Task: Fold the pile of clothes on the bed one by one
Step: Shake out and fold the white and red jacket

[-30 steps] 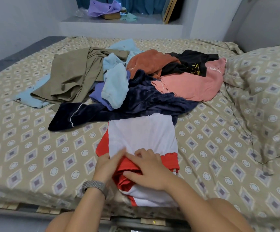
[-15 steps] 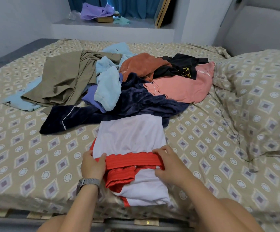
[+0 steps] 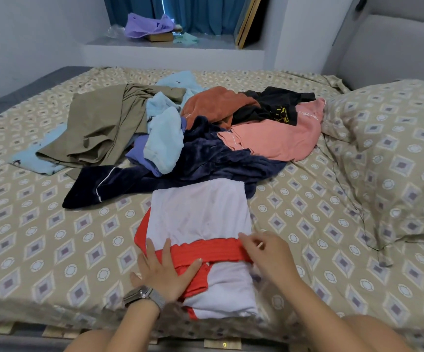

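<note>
While lying near the front edge of the bed (image 3: 40,250), the white-and-red garment (image 3: 200,214) is being flattened, its red band (image 3: 205,250) running across it from side to side and its far edge touching the pile (image 3: 193,138). The left hand (image 3: 165,270) is lying flat on the garment's near left part, fingers straight and spread, pressing the red cloth and gripping nothing. The right hand (image 3: 264,252) is resting at the band's right end, fingers loosely bent toward the cloth; whether they are pinching the band cannot be told. A watch (image 3: 143,297) is sitting on the left wrist. Behind the garment, the pile is spreading across the middle of the bed: a navy piece (image 3: 205,161) nearest, a light blue one (image 3: 164,138) on top of it, an olive one (image 3: 96,128) to the left, rust (image 3: 213,102), black (image 3: 271,107) and pink (image 3: 277,138) ones to the right. A pillow (image 3: 388,153) is lying just beside the pile on the right. Beyond the bed, a purple cloth (image 3: 144,25) is resting on a ledge (image 3: 205,47) before blue curtains (image 3: 200,13).
</note>
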`<action>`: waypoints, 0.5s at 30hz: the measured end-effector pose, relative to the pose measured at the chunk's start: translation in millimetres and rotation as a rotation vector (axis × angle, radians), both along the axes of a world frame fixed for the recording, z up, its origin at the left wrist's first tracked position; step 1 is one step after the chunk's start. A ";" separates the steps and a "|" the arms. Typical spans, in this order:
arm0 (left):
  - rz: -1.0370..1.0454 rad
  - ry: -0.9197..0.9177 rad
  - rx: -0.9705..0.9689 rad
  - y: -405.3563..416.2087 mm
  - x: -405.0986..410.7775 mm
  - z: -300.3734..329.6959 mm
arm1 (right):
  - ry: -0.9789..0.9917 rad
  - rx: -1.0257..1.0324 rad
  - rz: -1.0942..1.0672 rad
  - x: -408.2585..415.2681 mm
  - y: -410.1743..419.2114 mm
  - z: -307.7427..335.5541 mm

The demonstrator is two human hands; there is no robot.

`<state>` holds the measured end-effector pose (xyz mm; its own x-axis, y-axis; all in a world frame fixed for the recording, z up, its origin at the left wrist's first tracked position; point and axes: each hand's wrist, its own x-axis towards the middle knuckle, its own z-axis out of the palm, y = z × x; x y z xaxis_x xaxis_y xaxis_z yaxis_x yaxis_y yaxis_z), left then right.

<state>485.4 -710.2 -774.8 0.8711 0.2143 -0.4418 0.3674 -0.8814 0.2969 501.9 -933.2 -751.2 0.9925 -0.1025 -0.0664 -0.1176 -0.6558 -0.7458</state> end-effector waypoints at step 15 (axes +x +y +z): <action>0.604 -0.395 -0.741 15.4 45.2 -29.2 | 0.354 0.744 -0.129 43.8 17.5 -34.2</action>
<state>530.6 -694.8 -804.0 0.8203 0.4549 -0.3468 0.4462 -0.1295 0.8855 545.7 -915.6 -785.4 0.8835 -0.0202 -0.4680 -0.4673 0.0286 -0.8836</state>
